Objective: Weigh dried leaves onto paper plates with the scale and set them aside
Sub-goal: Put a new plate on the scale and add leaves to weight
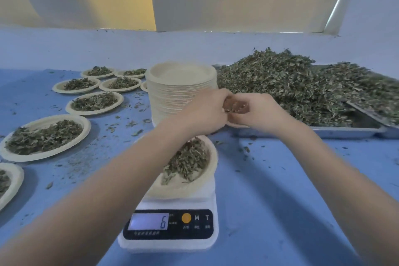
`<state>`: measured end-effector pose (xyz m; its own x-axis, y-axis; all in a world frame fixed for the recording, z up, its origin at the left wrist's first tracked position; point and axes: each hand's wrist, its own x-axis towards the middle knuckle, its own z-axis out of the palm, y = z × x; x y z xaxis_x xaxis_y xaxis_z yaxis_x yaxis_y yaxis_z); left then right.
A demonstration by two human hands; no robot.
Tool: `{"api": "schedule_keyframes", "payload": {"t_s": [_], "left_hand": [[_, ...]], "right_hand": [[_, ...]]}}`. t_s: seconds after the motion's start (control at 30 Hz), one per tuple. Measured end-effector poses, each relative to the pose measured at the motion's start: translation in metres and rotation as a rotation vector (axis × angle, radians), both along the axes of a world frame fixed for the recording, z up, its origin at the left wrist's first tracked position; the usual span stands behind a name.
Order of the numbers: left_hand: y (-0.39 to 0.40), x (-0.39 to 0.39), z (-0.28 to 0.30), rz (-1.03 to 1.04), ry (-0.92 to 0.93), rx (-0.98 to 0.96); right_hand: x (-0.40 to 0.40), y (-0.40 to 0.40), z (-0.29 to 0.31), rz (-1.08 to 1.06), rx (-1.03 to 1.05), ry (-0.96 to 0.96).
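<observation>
Above the round beige paper plate (pixel 207 170) on the white digital scale (pixel 170 231), your left hand (pixel 205 112) and right hand (pixel 257 112) jointly pinch green dried leaves (pixel 236 107); loosening may overshoot the weight.

A small packing or processing workroom, not a home kitchen: a blue-covered table (pixel 280 179) against plain pale walls, a metal tray (pixel 345 130) at 2 o'clock heaped with leaves (pixel 291 84), a plate stack (pixel 181 90) at 12, filled plates (pixel 45 136) at 10, a scale (pixel 170 229) at 6.
</observation>
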<state>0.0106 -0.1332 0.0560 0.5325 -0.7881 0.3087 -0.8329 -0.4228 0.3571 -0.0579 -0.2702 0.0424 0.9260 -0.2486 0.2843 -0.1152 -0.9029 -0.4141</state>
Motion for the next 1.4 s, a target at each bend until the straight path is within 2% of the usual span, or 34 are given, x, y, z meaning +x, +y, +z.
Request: {"api": "schedule_keyframes", "payload": {"t_s": [0.1, 0.17, 0.27, 0.33, 0.4, 0.43, 0.57, 0.67, 0.77, 0.9, 1.0, 1.1, 1.17, 1.27, 1.3, 1.4], "left_hand": [[-0.036, 0.003, 0.001, 0.012, 0.026, 0.140], [-0.055, 0.008, 0.000, 0.042, 0.057, 0.217], [-0.073, 0.017, -0.004, 0.065, 0.065, 0.289], [-0.078, 0.021, -0.007, 0.079, 0.080, 0.293], [-0.079, 0.024, -0.010, 0.089, 0.117, 0.264], [-0.079, 0.024, -0.010, 0.094, 0.136, 0.240], [-0.075, 0.023, -0.010, 0.125, 0.223, 0.119], [-0.075, 0.021, -0.008, 0.138, 0.310, 0.050], [-0.066, 0.014, 0.000, 0.113, 0.478, -0.081], [-0.026, -0.005, 0.016, 0.049, 0.754, -0.358], [0.021, -0.015, 0.021, 0.096, 0.756, -0.461], [0.072, -0.013, 0.017, 0.247, 0.559, -0.473], [0.101, -0.007, 0.009, 0.349, 0.409, -0.443], [0.126, -0.001, -0.011, 0.464, 0.300, -0.392], [0.130, 0.000, -0.018, 0.489, 0.287, -0.393], [0.131, 0.003, -0.034, 0.530, 0.292, -0.473]], "right_hand": [[0.018, -0.042, 0.000, -0.147, -0.158, 0.238], [0.033, -0.054, -0.006, -0.119, -0.174, 0.331], [0.053, -0.053, -0.022, -0.062, -0.307, 0.416], [0.061, -0.054, -0.027, -0.066, -0.372, 0.395], [0.062, -0.059, -0.023, -0.088, -0.338, 0.287], [0.060, -0.063, -0.019, -0.107, -0.270, 0.231], [0.043, -0.072, -0.008, -0.143, 0.276, -0.009], [0.028, -0.067, -0.001, -0.149, 0.576, -0.194], [0.010, -0.055, 0.011, -0.110, 0.744, -0.315], [-0.011, -0.018, 0.025, 0.068, 0.853, -0.371], [-0.019, 0.020, 0.032, 0.213, 0.821, -0.333], [-0.019, 0.056, 0.031, 0.327, 0.700, -0.298], [-0.014, 0.075, 0.023, 0.373, 0.456, -0.218], [-0.009, 0.088, 0.008, 0.415, 0.028, 0.068], [-0.008, 0.088, 0.007, 0.411, -0.013, 0.099], [-0.006, 0.082, 0.011, 0.368, 0.018, -0.011]]}}
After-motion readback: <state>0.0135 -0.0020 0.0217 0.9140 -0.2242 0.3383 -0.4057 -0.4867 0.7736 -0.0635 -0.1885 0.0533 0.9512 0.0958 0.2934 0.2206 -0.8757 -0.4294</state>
